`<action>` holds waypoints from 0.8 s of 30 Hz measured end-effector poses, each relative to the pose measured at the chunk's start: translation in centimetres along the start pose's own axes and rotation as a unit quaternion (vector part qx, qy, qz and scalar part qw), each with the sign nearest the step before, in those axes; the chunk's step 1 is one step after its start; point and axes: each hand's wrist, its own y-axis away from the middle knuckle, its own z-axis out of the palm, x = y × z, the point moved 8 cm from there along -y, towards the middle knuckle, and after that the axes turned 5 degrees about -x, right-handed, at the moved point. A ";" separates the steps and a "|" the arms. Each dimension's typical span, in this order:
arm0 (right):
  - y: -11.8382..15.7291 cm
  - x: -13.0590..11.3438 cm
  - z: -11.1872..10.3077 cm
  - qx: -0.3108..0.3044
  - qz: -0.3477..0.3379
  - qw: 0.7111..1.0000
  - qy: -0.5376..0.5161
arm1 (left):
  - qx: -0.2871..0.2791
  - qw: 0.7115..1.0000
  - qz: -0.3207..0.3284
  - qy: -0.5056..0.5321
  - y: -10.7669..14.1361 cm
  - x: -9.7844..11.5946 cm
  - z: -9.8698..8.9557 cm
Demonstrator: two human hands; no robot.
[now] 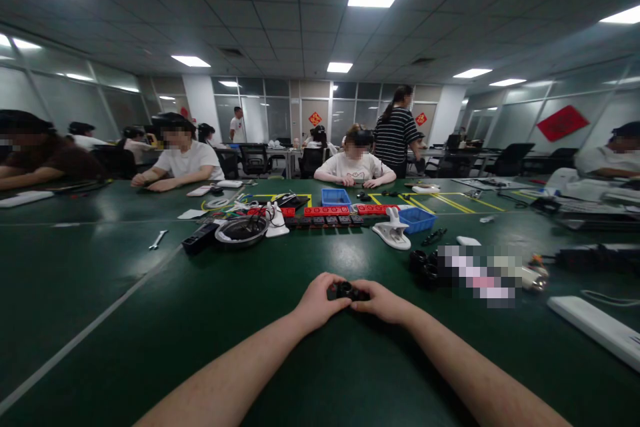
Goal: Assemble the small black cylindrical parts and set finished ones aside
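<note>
Between my two hands is a small black part with a round raised ring point(345, 289) in its middle. My left hand point(321, 303) grips its left end, thumb along the near side. On the right end, my right hand point(383, 301) closes with its thumb and fingers. Both thumbs nearly meet at the front of the part. My fingers cover its two ends, so its full shape is hidden. The hands are over the green tabletop point(240, 320), close to its surface.
Ahead lie a black round basket-like piece point(242, 231), white clip stands point(393, 232), red socket strips point(325, 211) and blue trays point(417, 219). A wrench point(159, 239) is at left. Black round parts point(425, 268) and a white bar point(597, 333) lie right. Several people sit around.
</note>
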 end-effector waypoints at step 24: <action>-0.1 0.0 -0.1 0.153 0.106 0.935 0.303 | 0.026 0.999 -0.045 0.007 -0.3 -1.3 0.4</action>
